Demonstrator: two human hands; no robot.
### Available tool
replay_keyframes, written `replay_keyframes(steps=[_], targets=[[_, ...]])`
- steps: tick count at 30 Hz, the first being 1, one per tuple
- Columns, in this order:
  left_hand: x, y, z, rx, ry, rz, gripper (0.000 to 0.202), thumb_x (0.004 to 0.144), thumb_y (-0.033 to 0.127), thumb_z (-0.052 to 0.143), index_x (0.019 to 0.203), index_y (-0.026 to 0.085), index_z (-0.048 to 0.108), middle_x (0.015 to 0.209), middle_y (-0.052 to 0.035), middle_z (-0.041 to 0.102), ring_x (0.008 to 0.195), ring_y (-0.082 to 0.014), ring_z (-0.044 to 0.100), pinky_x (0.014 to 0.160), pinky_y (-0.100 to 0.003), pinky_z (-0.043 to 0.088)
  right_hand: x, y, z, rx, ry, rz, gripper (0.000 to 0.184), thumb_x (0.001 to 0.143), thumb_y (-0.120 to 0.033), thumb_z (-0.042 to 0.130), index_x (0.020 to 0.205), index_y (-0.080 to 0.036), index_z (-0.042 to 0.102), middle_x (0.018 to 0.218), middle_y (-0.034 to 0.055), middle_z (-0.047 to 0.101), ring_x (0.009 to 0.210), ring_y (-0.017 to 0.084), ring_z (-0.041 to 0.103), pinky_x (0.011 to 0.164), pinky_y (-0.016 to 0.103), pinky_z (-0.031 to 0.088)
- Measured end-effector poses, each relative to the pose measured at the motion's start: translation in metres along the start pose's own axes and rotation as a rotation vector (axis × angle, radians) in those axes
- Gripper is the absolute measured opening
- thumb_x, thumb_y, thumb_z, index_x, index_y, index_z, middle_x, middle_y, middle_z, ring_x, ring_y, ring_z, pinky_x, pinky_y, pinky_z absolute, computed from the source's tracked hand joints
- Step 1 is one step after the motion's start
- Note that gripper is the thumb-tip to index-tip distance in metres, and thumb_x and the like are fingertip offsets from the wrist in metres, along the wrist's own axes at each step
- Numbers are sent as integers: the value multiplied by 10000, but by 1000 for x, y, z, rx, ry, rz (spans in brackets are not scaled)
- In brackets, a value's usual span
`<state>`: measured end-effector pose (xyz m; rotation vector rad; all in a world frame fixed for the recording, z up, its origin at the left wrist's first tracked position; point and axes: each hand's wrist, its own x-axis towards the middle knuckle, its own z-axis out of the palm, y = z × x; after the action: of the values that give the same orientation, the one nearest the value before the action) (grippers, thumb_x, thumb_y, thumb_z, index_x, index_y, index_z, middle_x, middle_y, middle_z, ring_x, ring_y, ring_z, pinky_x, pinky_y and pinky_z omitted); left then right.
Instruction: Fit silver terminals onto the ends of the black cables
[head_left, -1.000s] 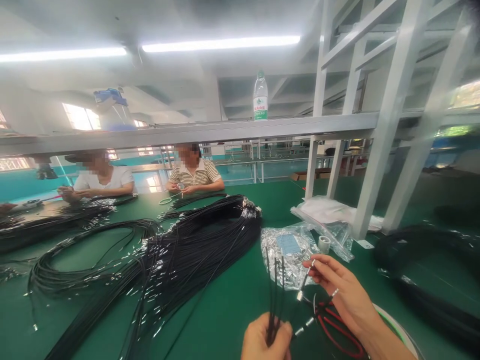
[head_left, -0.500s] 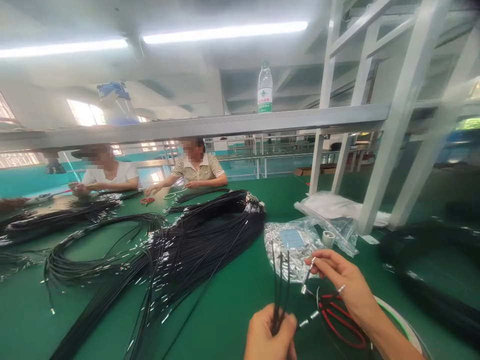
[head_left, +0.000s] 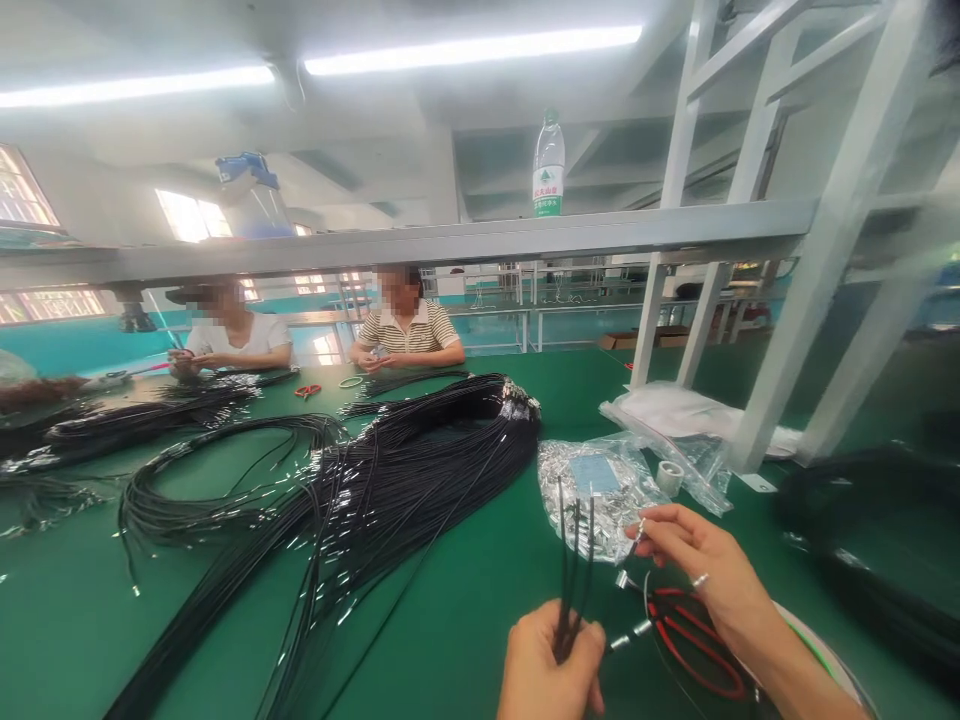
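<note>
Those thin black cords stand upright above the green desk, gripped in the fingers of the left hand, while the right hand pinches a small silver-tipped piece near a clear bag of metal bits, a big cord bundle lying beyond.

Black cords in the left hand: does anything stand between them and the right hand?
Nothing visible stands between the upper ends of the black cords, held in the left hand, and the right hand. Lower down, metal sleeves show between the hands; whether held or loose, I cannot tell.
</note>
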<state>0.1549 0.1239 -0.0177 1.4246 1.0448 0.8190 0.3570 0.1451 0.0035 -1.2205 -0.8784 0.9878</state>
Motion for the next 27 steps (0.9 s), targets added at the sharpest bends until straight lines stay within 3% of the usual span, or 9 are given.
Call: replay_keyframes(steps=[6, 10, 14, 27], targets=[[2, -6, 4, 28, 43, 0, 257, 774, 403, 514, 630, 206, 434, 394, 61, 441, 374, -78, 362, 437, -204, 246, 1, 4, -2, -38, -16, 39, 474, 548, -504, 827, 794, -142, 646, 748, 92, 705, 650, 196, 615, 568, 267, 439], [4, -10, 6, 67, 87, 6, 260, 767, 392, 512, 601, 210, 428, 376, 59, 428, 369, -82, 366, 446, -210, 257, 0, 1, -2, 73, 20, 102, 499, 505, -478, 863, 807, -142, 650, 797, 99, 713, 682, 194, 630, 589, 254, 463], [1, -6, 3, 46, 39, 18, 265, 786, 404, 511, 627, 203, 447, 398, 53, 450, 382, -87, 381, 464, -209, 277, 0, -5, -3, 202, 77, 144, 522, 431, -438, 904, 784, -145, 655, 827, 113, 718, 715, 204, 639, 616, 256, 485], [-4, 4, 1, 27, 26, -7, 273, 786, 410, 542, 625, 206, 459, 398, 58, 451, 393, -97, 406, 471, -210, 292, -8, -10, 1, 189, -80, 136, 402, 558, -390, 874, 808, -145, 677, 823, 90, 708, 663, 172, 613, 612, 257, 485]])
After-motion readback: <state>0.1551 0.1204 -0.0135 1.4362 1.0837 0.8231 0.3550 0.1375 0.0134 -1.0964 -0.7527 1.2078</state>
